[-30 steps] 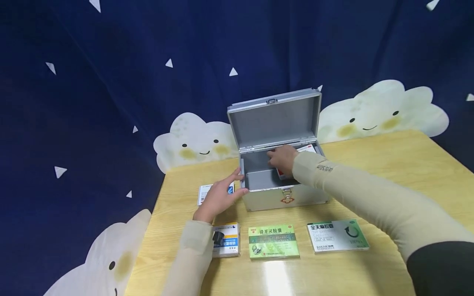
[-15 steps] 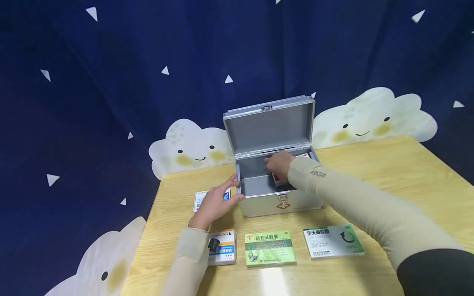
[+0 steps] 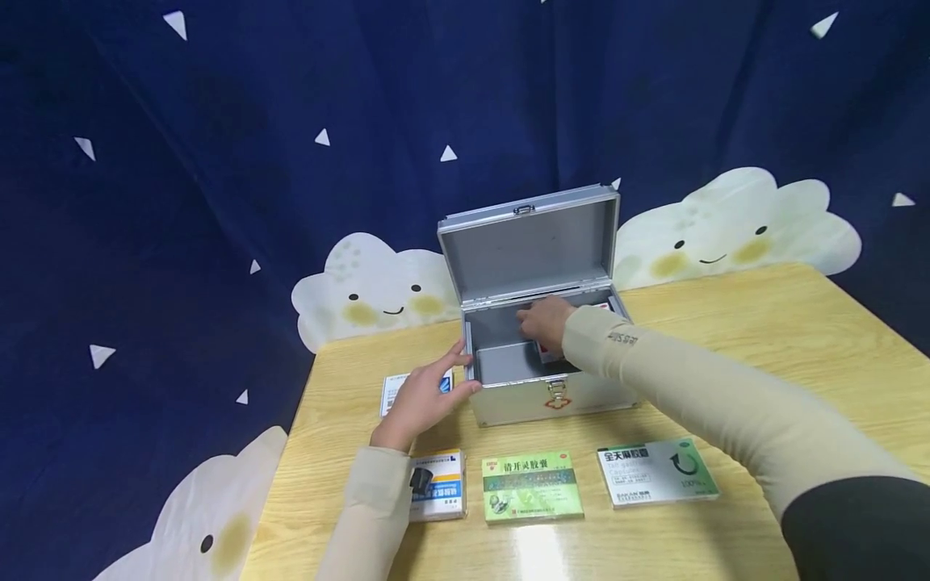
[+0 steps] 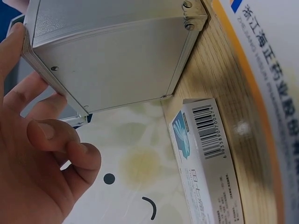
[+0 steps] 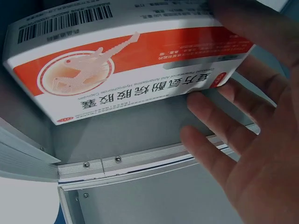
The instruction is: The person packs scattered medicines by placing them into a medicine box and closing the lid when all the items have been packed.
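An aluminium first-aid case (image 3: 519,406) stands with its lid (image 3: 530,254) raised. My left hand (image 3: 419,401) holds the case's left rim, thumb at the front corner and fingers over the edge; its other fingers curl loosely in the left wrist view. Inside the case, toward the right, my right hand (image 3: 546,321) grips one end of a white-and-red medicine box (image 5: 135,70). In the right wrist view, the thumb lies along the box's upper side and fingers (image 5: 215,116) spread near its lower edge. The head view shows only a small part of that box.
In front of the case lie a white-and-blue medicine box (image 3: 439,488), a green one (image 3: 533,487) and a silver-green one (image 3: 657,474). Another white box (image 4: 205,154) lies left of the case. A dark blue curtain (image 3: 218,121) hangs behind the wooden table (image 3: 726,323).
The head view has shifted a little. Inside the case, the medicine box in my right hand has moved slightly and shows less beside the hand. My left hand stays on the rim.
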`<state>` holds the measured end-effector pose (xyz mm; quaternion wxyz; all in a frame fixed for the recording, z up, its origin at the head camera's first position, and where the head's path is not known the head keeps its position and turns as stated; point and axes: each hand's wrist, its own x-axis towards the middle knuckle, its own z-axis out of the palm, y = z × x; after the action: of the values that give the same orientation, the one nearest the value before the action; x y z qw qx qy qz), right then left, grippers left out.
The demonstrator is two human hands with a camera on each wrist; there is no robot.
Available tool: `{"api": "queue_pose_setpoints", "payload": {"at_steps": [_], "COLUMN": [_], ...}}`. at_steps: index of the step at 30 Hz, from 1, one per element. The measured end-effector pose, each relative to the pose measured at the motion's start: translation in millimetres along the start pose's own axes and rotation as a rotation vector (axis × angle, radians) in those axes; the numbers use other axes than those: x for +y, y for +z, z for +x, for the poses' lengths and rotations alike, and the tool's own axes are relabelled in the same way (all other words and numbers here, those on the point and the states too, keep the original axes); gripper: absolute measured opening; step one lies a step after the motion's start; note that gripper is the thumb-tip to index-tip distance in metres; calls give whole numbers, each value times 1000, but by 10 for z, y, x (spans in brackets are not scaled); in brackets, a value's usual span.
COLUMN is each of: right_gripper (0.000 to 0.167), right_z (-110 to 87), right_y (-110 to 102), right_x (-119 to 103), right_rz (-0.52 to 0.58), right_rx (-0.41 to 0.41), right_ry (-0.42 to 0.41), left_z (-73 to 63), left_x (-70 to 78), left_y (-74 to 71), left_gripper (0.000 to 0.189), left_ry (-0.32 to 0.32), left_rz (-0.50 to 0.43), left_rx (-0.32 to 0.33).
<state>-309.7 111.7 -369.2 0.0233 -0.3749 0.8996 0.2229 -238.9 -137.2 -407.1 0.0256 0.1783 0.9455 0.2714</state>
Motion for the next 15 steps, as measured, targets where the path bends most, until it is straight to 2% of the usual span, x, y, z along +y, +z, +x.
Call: {"api": "queue_pose_setpoints", "payload": {"at_steps": [7,12,15], "right_gripper": [36,42,42], "right_z": [3,0,1], "right_y": [-13,6,14], "right_x": [12,-2,-2], "right_rz": [-14,-8,-2], "right_rx": [18,-28,-20], "right_ry": [1,-4,-9], "left_z": [17,9,1], "left_x": [4,2,6], "left_y": [-31,-10,-4], "left_gripper": [57,57,58], "left_ry": [3,2,-3], "left_rz": [9,10,5], "left_rx": [14,-12,-8]}}
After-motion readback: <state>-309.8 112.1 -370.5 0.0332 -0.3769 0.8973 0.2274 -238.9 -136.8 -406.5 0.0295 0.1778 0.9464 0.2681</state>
